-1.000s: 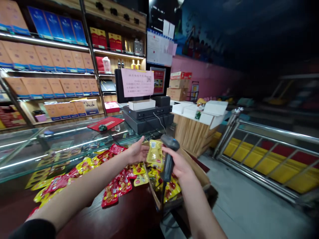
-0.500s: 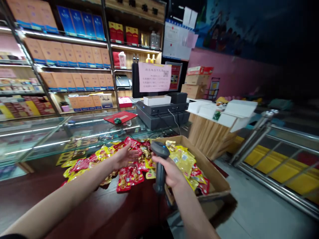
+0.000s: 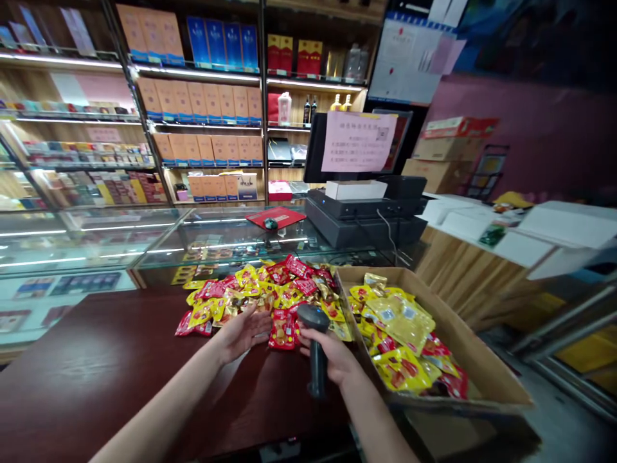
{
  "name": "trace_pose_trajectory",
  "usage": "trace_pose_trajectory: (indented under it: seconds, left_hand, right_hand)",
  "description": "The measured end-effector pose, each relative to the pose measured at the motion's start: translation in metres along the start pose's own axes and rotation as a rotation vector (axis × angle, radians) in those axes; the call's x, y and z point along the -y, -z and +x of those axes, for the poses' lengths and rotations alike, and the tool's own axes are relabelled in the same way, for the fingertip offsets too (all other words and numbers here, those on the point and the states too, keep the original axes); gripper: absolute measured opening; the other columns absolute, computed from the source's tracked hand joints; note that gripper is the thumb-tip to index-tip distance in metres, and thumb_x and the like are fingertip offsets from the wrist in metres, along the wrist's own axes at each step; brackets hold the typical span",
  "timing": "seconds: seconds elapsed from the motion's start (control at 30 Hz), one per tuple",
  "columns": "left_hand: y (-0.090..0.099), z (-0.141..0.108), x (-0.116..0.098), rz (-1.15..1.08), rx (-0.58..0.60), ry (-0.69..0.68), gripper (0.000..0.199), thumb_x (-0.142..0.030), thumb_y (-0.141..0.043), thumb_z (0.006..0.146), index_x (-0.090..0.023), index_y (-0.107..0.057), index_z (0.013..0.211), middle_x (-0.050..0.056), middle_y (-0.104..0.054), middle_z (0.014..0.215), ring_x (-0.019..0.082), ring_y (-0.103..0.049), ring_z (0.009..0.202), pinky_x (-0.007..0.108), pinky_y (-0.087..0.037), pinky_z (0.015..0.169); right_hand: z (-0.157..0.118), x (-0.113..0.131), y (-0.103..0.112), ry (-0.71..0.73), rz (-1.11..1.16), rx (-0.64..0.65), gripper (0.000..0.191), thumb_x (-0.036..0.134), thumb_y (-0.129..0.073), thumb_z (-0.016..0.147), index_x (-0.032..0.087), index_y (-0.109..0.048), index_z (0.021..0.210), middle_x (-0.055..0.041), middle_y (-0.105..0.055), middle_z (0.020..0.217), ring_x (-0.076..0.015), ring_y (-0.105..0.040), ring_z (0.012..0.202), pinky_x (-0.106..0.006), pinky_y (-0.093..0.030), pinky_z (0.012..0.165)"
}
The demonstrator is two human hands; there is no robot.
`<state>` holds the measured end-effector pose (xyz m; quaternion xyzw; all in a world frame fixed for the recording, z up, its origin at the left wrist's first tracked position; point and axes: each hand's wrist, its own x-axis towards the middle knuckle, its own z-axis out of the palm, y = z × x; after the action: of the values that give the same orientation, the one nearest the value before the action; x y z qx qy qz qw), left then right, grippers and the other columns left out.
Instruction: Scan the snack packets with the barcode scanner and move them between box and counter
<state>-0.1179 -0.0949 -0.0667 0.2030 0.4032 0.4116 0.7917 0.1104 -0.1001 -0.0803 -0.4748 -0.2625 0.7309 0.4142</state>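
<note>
We have free passage leftward across the dark wooden counter [image 3: 96,347]; the heaped snack packets [image 3: 250,296] and cardboard box [image 3: 482,347] obstruct forward and rightward reach.

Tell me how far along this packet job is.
Partly done, it seems: yellow and red packets already lie in the cardboard box. In hand: the right hand grips a barcode scanner, and the open left hand reaches the heap. Left: that loose heap of packets on the counter.

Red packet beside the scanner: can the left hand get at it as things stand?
Probably yes: the left hand is empty and the red packet lies just past its fingers, nothing between them.
</note>
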Motion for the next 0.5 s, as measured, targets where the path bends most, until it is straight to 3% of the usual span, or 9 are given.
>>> trace_pose_trajectory:
  seconds: [0.13,0.3,0.5]
  left_hand:
    - [0.001,0.009,0.018,-0.075,0.0,-0.037,0.049,-0.045,-0.041,0.091,-0.008,-0.056,0.119,0.017,-0.044,0.14,0.027,-0.039,0.13,0.04,-0.035,0.104]
    - [0.002,0.011,0.037,-0.092,-0.029,-0.094,0.046,-0.043,-0.039,0.092,-0.014,-0.056,0.122,0.013,-0.041,0.143,0.025,-0.03,0.136,0.045,-0.037,0.103]
    - [-0.008,0.006,0.045,0.005,-0.133,-0.134,0.037,-0.041,-0.056,0.084,-0.016,-0.063,0.11,0.014,-0.049,0.137,0.027,-0.042,0.129,0.039,-0.049,0.09]
  right_hand:
    - [0.004,-0.005,0.003,-0.034,0.073,0.021,0.035,0.02,-0.077,0.059,0.016,-0.066,0.092,-0.0036,-0.069,0.087,-0.0158,-0.066,0.082,-0.027,-0.051,0.073]
    - [0.011,-0.01,0.007,-0.03,0.133,0.035,0.032,0.018,-0.077,0.058,0.014,-0.064,0.088,-0.003,-0.069,0.079,-0.0148,-0.067,0.074,-0.027,-0.052,0.071]
    - [0.013,-0.012,-0.001,-0.028,0.151,0.081,0.029,0.016,-0.074,0.058,0.014,-0.067,0.085,-0.005,-0.072,0.081,-0.0151,-0.068,0.074,-0.024,-0.052,0.066]
